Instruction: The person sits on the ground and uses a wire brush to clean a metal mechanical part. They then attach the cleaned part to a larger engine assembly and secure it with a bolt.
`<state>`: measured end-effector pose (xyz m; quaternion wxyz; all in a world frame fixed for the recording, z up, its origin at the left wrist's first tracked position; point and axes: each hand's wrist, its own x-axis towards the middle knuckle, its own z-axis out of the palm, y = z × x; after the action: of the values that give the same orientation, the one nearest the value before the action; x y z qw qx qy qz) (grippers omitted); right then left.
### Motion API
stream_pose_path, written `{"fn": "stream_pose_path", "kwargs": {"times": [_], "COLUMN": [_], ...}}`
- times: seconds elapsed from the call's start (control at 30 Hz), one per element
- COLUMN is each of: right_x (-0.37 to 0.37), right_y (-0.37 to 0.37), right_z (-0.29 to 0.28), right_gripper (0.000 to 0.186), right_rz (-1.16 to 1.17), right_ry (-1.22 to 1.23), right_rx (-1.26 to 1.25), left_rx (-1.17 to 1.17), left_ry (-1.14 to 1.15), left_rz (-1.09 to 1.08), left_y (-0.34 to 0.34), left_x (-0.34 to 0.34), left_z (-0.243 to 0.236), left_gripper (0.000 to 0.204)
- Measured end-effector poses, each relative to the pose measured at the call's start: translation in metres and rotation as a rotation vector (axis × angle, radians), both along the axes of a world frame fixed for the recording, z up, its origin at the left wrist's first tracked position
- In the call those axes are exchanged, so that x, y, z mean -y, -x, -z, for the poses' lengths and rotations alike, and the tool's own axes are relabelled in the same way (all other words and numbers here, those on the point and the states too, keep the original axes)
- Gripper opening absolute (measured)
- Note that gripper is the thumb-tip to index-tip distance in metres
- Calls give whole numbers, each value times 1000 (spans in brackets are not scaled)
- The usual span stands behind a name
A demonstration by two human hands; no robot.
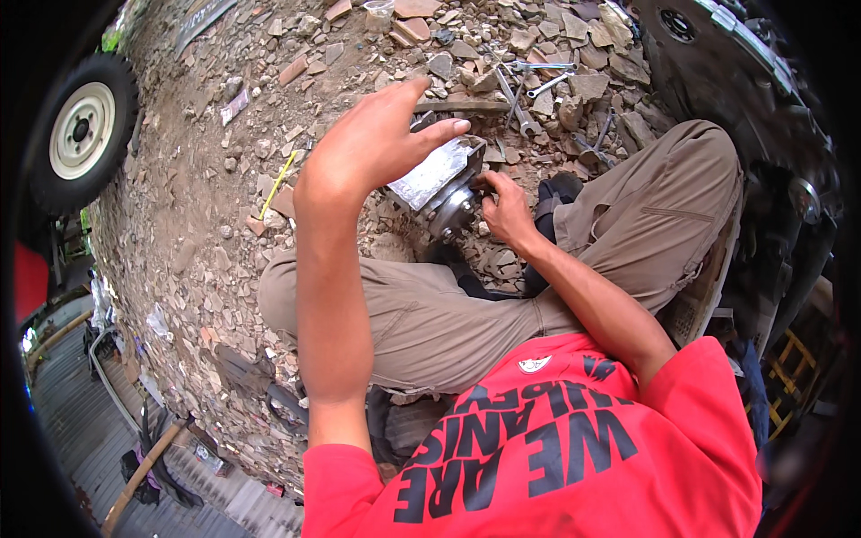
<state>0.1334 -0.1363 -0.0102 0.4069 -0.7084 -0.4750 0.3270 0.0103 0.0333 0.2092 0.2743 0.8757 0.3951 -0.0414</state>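
Observation:
My left hand (377,134) is raised with its fingers stretched out and the thumb apart, holding nothing. It hovers above a silver metal machine part (453,208), which has a flat bright face and a round, hub-like end with studs. My right hand (507,208) has its fingers bent against the right side of that round end, thumb and index closed on its edge. The part rests low between my folded legs. My left hand covers some of its far side, and what lies under it is hidden.
Several wrenches (516,106) lie on the rubble beyond the part. A yellow strip (278,184) is on the ground to the left. A wheel with a cream rim (82,133) stands far left. Dark vehicle parts (762,99) rise on the right.

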Motion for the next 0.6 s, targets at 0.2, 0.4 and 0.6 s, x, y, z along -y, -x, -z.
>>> {"fn": "stream_pose_path", "kwargs": {"times": [0.2, 0.4, 0.6], "right_x": [14, 15, 11], "right_y": [15, 15, 5], "right_z": [-14, -13, -7], "right_gripper": [32, 39, 44], "right_rz": [-208, -218, -209], "right_ry": [-298, -228, -183], "right_rx": [243, 246, 273], "left_rx": [31, 89, 58], "left_ry": [-38, -63, -38], "left_rz": [6, 47, 57], "left_y": [5, 5, 2], "left_x": [1, 0, -2], "left_z": [4, 12, 15], "left_gripper": [76, 73, 72]}}
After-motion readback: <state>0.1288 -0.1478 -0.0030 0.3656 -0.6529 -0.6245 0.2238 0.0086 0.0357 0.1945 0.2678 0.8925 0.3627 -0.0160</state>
